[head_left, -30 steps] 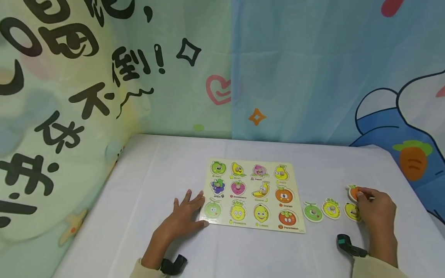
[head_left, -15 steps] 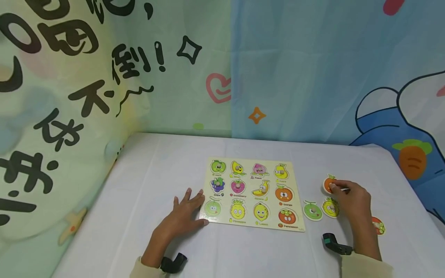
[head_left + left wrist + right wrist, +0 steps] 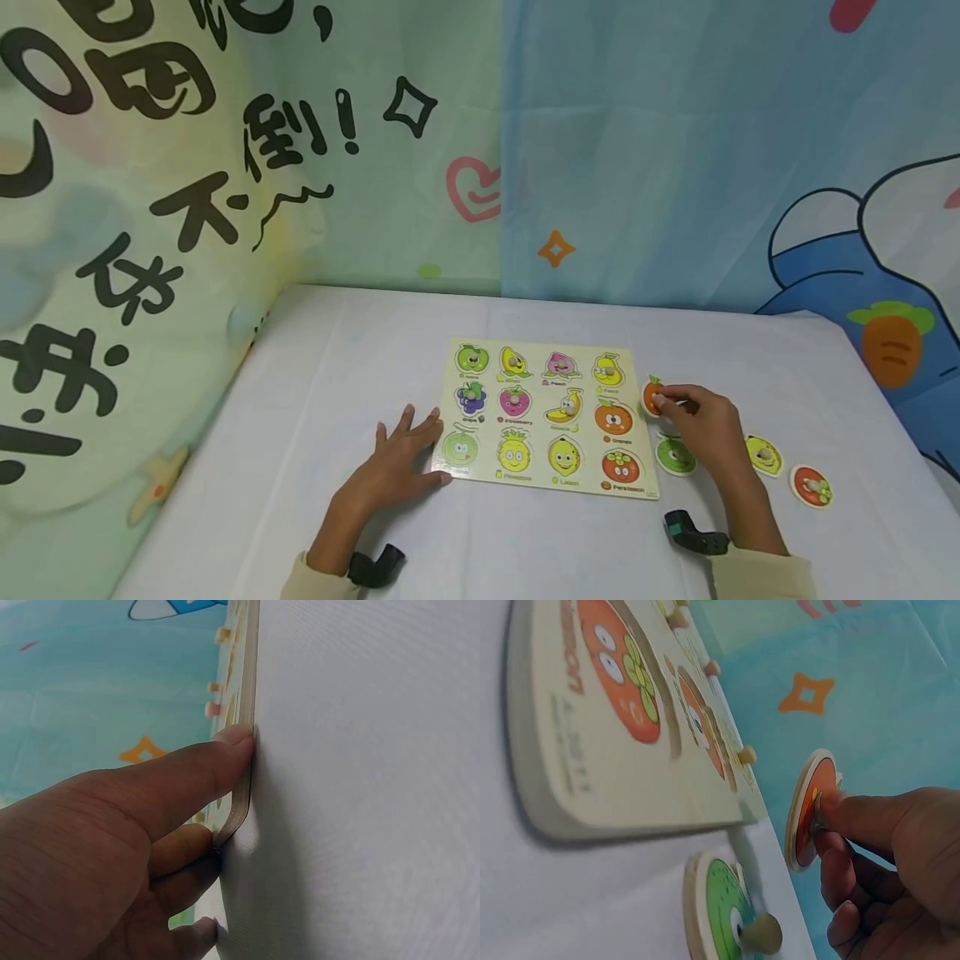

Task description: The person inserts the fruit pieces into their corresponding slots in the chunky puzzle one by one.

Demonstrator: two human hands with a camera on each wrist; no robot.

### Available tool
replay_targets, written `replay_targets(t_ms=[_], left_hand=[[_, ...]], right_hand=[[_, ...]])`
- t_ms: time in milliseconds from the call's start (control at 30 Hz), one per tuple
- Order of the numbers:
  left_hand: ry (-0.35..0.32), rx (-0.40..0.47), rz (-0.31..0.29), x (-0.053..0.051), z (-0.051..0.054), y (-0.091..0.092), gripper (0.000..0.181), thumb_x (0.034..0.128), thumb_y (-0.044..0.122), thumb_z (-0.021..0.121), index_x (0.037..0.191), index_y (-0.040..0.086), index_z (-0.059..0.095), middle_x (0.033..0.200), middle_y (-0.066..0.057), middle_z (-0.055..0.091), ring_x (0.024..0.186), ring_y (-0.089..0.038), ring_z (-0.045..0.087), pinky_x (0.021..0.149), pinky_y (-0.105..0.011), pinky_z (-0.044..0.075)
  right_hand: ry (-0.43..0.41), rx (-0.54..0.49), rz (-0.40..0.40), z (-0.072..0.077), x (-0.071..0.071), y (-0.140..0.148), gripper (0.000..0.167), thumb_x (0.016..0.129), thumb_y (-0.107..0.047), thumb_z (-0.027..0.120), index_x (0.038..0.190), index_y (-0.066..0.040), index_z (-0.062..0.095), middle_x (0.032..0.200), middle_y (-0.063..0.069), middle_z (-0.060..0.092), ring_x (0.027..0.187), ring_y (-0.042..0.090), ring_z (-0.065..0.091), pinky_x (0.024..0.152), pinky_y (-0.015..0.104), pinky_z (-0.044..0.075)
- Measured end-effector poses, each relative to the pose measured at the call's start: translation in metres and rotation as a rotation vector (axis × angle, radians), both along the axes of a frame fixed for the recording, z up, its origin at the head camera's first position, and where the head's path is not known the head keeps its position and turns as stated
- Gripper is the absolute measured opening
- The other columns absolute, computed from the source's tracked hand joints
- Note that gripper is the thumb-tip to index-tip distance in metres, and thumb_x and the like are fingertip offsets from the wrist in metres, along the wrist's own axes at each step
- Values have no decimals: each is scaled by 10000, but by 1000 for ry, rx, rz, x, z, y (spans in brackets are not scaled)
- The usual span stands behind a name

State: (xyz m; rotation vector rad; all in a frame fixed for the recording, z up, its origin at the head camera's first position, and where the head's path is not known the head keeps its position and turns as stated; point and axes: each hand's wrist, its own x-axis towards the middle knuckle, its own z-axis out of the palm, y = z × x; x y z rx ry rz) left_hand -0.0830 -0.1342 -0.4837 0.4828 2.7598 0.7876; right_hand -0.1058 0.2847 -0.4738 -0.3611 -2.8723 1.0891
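Note:
My right hand (image 3: 705, 429) pinches the knob of an orange-fruit puzzle piece (image 3: 651, 396), holding it up just beyond the right edge of the fruit puzzle board (image 3: 540, 454). In the right wrist view that piece (image 3: 804, 840) stands tilted on edge, apart from the board (image 3: 630, 802). Below it lies a green melon piece (image 3: 676, 457), partly covered by my fingers. My left hand (image 3: 397, 458) rests at the board's lower left corner, fingers spread; the left wrist view has the thumb (image 3: 202, 765) against the board's edge.
Right of my right forearm lie a yellow lemon piece (image 3: 765, 457) and a red persimmon piece (image 3: 812, 487). The pineapple piece is hidden behind the hand. White cloth covers the table (image 3: 337, 358); printed curtains (image 3: 645, 167) stand behind and at the left.
My right hand has carried the orange piece leftward from the far end of the row of loose pieces to the board's right edge, uncovering the lemon and persimmon pieces. The left hand stays put.

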Motion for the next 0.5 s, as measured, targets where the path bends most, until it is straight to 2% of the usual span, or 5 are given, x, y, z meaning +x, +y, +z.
replay_targets(t_ms=[267, 500], left_hand=[[-9, -3, 2, 1, 0, 1, 738, 786, 293, 805, 1414, 49, 503, 1521, -34, 375, 1458, -370, 104, 1081, -689, 36], [-2, -4, 4, 1, 0, 1, 740, 784, 293, 809, 1413, 50, 504, 1519, -37, 379, 1457, -370, 110, 1080, -690, 39]], right_hand=[[7, -15, 53, -4, 0, -11, 397, 949, -320, 644, 1198, -12, 662, 1078, 167, 647, 874, 252, 528, 665, 307, 471], [7, -30, 141, -7, 1, -24, 366, 939, -344, 654, 1161, -56, 698, 1048, 130, 673, 880, 243, 562, 709, 335, 446]])
